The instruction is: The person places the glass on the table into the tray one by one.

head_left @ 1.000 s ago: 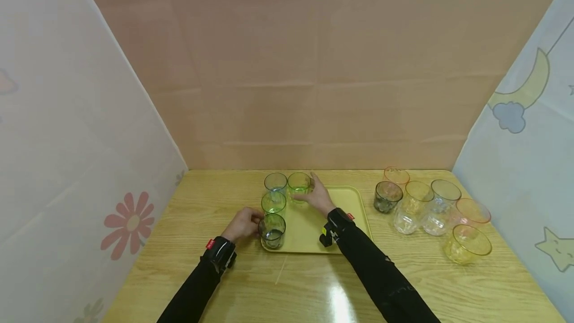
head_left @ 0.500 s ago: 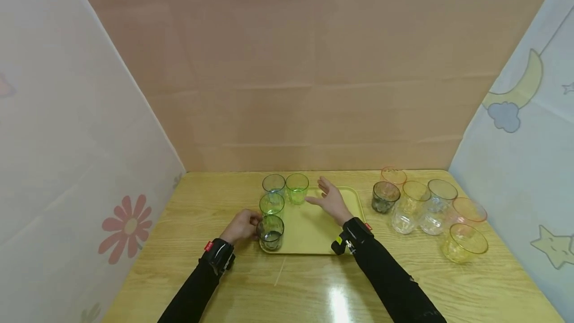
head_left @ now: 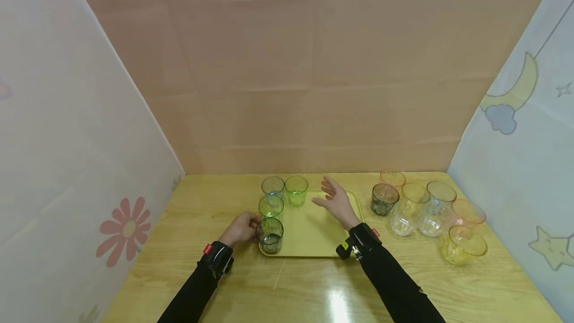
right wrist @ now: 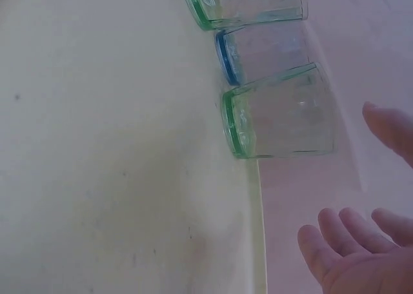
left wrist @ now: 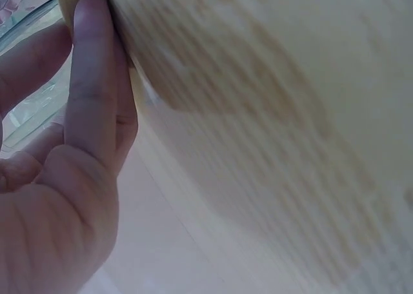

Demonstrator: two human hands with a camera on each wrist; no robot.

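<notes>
My left hand is at the left edge of the yellow tray. Its fingertips pinch the rim, close beside a dark grey glass at the near-left corner. Behind that stand a green glass and a blue-rimmed glass. A second green glass stands right of the blue one. Over the tray's far part hovers my right hand, fingers spread and thumb apart, holding nothing. In the right wrist view, the nearest green glass is clear of its fingers.
To the right of the tray stand a dark glass, an orange-rimmed glass, a tall yellow-rimmed glass, a clear glass, a pink-rimmed glass and a yellow glass. A brown wall rises behind the table.
My right hand has let go of the far green glass and moved right, away from it. My left hand has kept its place at the tray's edge.
</notes>
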